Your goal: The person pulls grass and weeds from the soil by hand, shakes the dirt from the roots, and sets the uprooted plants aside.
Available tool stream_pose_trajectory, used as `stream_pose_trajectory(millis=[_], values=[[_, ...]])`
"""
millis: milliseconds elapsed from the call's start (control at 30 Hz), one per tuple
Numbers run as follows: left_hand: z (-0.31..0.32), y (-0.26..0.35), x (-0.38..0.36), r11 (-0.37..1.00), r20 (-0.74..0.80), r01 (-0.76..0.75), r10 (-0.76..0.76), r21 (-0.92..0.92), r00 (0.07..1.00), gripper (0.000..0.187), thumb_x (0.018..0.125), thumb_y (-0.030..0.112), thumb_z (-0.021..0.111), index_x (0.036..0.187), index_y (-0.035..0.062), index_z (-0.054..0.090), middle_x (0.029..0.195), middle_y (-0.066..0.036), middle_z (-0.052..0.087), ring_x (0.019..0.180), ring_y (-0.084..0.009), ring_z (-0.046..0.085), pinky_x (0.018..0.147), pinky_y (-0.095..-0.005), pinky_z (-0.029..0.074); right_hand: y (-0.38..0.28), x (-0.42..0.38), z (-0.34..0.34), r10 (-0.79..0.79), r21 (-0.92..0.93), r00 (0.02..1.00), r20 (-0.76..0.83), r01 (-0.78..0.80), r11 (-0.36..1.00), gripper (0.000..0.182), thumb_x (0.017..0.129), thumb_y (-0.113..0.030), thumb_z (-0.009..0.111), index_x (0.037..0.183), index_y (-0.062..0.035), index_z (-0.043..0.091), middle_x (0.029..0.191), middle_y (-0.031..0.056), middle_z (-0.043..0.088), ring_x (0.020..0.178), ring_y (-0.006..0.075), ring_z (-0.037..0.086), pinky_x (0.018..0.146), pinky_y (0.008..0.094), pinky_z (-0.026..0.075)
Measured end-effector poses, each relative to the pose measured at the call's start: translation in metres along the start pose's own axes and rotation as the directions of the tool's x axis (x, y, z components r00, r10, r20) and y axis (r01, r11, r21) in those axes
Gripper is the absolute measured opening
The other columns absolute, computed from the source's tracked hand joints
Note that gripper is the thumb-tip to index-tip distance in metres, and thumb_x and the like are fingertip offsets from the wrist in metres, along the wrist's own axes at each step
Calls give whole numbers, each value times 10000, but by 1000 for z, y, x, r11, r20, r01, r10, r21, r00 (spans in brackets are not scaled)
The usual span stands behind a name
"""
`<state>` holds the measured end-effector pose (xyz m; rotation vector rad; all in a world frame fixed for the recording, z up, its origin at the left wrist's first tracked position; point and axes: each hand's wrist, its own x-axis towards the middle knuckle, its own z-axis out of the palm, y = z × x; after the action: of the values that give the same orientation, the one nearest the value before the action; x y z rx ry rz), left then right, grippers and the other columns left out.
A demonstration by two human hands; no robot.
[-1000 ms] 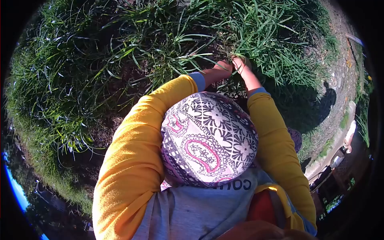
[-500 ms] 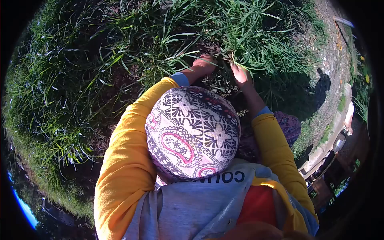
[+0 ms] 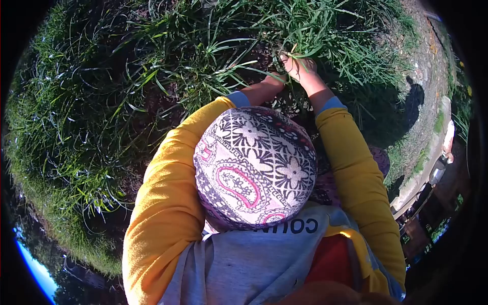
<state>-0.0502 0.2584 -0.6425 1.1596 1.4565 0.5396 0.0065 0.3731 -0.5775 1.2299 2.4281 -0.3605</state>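
My left hand (image 3: 274, 81) is low among the grass blades (image 3: 218, 61), at the dark soil (image 3: 264, 56); its fingers are mostly hidden. Just right of it and a little higher, my right hand (image 3: 301, 68) has its fingers bent at the base of a green grass clump (image 3: 325, 40), with thin blades crossing over them. What lies inside its fingers is too small to make out. The two hands are close together. Below them, my knee (image 3: 256, 168) is covered by patterned cloth and lies between my yellow sleeves.
Thick grass (image 3: 66, 127) spreads over the left side. On the right are a shadow (image 3: 414, 99) on bare ground, a pale curb (image 3: 422, 175) and a dirt strip (image 3: 429, 56). Patterned cloth (image 3: 380, 158) shows beyond my right sleeve.
My right hand has moved up and slightly left. My left hand has shifted right and slightly down, and the hands are nearer each other. The view has shifted slightly.
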Motion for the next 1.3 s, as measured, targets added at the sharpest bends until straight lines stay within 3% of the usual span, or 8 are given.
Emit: stream_pose_trajectory(millis=[533, 800, 833, 933, 1000, 1067, 1167, 1300], values=[[20, 21, -6, 959, 54, -70, 57, 273, 997, 234, 819, 210, 497, 956, 44, 587, 895, -144, 631, 810, -303, 614, 709, -399, 485, 25, -15, 49, -152, 98, 988, 11, 150, 984, 238, 772, -206, 481, 782, -26, 636, 873, 180, 632, 808, 354, 612, 664, 423, 501], [20, 36, -12, 839, 72, -192, 181, 508, 981, 241, 819, 217, 498, 979, 54, 576, 904, -141, 625, 832, -301, 605, 727, -399, 479, 45, -41, 15, 100, 134, 978, 181, -126, 983, 279, 773, -288, 544, 785, -23, 630, 802, 214, 616, 768, 388, 598, 662, 449, 481], [14, 54, -18, 990, -74, 59, -50, 127, 996, 231, 835, 232, 464, 909, 52, 587, 840, -165, 615, 767, -326, 597, 675, -421, 471, 56, -42, 25, -28, 148, 994, 108, 12, 989, 287, 766, -303, 547, 804, -33, 636, 820, 215, 614, 779, 390, 594, 663, 457, 474], [7, 55, -17, 976, -305, -24, 92, 218, 948, 225, 834, 219, 451, 887, 46, 585, 783, -182, 602, 753, -332, 597, 659, -428, 473, 61, -28, 5, 24, 225, 1000, 16, -27, 974, 276, 763, -299, 552, 817, -42, 636, 853, 205, 613, 794, 386, 588, 676, 451, 470], [-6, 47, -20, 905, -107, -158, 216, 396, 970, 287, 883, 242, 401, 1028, 33, 534, 908, -164, 601, 807, -353, 589, 688, -425, 476, 64, -10, -11, -77, 137, 983, -164, 101, 985, 233, 767, -268, 553, 820, -59, 643, 796, 187, 624, 771, 363, 599, 650, 426, 470], [0, 25, -18, 959, -50, -191, 206, 207, 977, 346, 888, 275, 393, 1112, 36, 505, 998, -195, 580, 911, -353, 572, 764, -415, 472, 48, 2, -43, 31, 686, 989, -142, 76, 724, 226, 765, -253, 554, 837, -57, 639, 766, 193, 625, 759, 350, 607, 633, 410, 467], [-22, 73, -60, 964, 73, 266, -267, 18, 961, 408, 861, 363, 436, 1145, 80, 513, 1062, -211, 567, 1007, -344, 545, 861, -414, 436, 28, 26, -55, -93, 254, 995, -35, 98, 962, 219, 777, -182, 492, 830, -24, 633, 792, 213, 624, 753, 353, 610, 644, 416, 460], [-1, 49, -57, 988, 127, 112, -125, 107, 984, 388, 872, 368, 423, 1098, 79, 549, 1033, -200, 578, 974, -333, 560, 836, -415, 446, 16, 41, -31, -192, 214, 981, 24, 183, 960, 260, 763, -189, 470, 813, 3, 638, 863, 241, 614, 824, 378, 606, 692, 422, 478]])
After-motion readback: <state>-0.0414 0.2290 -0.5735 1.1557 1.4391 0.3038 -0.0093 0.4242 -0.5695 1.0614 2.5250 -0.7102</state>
